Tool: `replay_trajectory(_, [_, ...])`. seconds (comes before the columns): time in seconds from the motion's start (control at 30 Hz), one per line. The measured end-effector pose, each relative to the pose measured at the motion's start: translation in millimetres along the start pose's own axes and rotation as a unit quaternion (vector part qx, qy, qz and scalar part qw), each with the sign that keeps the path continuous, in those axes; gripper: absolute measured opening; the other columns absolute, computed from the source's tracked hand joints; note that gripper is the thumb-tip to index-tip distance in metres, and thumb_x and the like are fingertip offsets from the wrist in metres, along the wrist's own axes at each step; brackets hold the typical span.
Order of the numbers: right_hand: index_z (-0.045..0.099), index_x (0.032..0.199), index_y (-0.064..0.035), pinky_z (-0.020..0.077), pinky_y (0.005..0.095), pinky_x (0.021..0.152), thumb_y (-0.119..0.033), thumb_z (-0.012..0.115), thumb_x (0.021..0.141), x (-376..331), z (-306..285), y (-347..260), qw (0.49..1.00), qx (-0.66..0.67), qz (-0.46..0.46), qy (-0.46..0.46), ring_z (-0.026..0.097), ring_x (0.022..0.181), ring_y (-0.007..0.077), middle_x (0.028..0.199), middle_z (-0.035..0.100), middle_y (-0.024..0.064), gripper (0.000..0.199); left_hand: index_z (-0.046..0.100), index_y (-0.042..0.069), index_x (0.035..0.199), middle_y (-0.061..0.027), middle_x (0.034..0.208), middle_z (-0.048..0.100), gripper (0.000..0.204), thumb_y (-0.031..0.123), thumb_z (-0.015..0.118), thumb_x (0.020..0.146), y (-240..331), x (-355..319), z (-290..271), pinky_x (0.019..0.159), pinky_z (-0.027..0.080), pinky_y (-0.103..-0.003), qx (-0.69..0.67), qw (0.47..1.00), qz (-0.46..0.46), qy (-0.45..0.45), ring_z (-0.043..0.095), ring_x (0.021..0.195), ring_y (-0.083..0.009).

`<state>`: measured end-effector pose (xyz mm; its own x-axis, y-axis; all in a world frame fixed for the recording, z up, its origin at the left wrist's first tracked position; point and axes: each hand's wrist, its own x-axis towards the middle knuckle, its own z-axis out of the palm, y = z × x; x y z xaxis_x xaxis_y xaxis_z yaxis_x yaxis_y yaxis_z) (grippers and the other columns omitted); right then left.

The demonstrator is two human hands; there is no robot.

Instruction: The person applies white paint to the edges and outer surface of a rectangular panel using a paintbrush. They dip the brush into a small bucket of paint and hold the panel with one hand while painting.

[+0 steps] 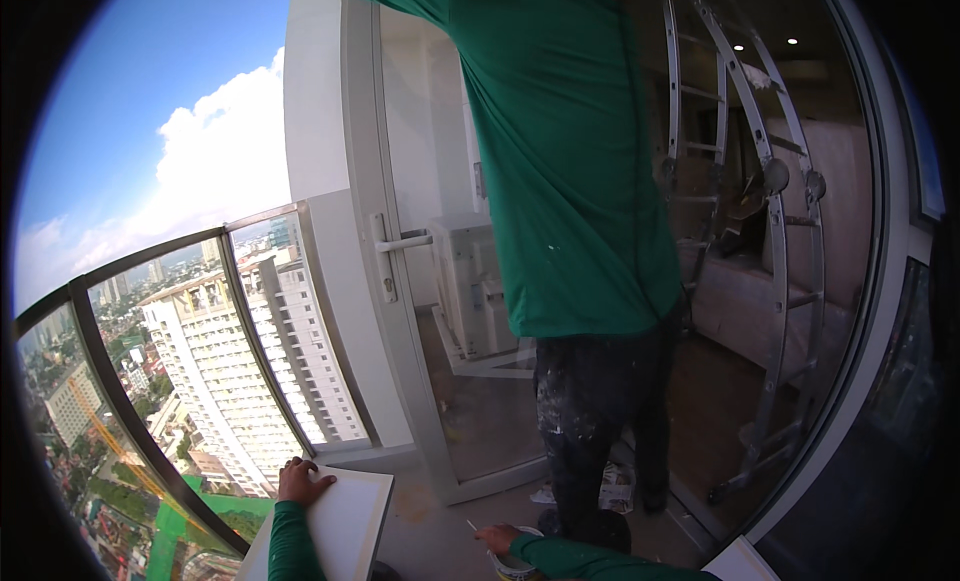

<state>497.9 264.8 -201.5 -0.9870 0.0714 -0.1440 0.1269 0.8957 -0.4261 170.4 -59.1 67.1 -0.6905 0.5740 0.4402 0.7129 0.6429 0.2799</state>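
the left hand (303,481) lies flat, fingers spread, on the far edge of a white board (345,526), seemingly to steady it beside the glass railing (190,421). the right hand (497,537) curls over a small pail (512,566)'s rim, likely gripping it, near a person's paint-flecked trousers (590,421).
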Motion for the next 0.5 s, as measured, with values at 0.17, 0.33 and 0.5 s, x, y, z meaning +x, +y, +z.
replay_trajectory(0.17, [0.062,0.142,-0.0097,0.0477,0.0524,0.11,-0.008,0.053,0.099,7.1,11.2,6.5,1.0,0.008,-0.002,-0.011,0.06,0.13,0.0381,0.145,0.061,0.0166,0.043,0.079,0.006,0.097,-0.0176,0.107,0.07,0.053,0.051,0.09,0.072,-6.5,-2.5,5.8,0.1,0.052,-0.047,0.016,1.0,0.002,-0.002,0.067,0.108,-0.0373])
replay_trajectory(0.33, [0.061,0.143,-0.0108,0.0453,0.0529,0.111,-0.008,0.057,0.097,16.0,26.4,14.9,1.0,0.012,0.009,-0.02,0.059,0.132,0.0372,0.145,0.061,0.0157,0.046,0.079,0.006,0.099,-0.0164,0.109,0.07,0.054,0.051,0.091,0.072,-7.6,-6.6,8.8,0.101,0.052,-0.048,0.018,1.0,-0.01,-0.01,0.066,0.11,-0.0372])
replay_trajectory(0.5, [0.061,0.142,-0.0133,0.0457,0.0523,0.11,-0.008,0.06,0.094,17.2,37.9,18.5,1.0,-0.004,-0.004,0.003,0.058,0.133,0.0371,0.146,0.061,0.0147,0.048,0.079,0.005,0.099,-0.0159,0.106,0.07,0.053,0.05,0.091,0.073,-2.4,-10.6,7.3,0.099,0.053,-0.048,0.018,0.999,-0.024,-0.014,0.067,0.108,-0.037])
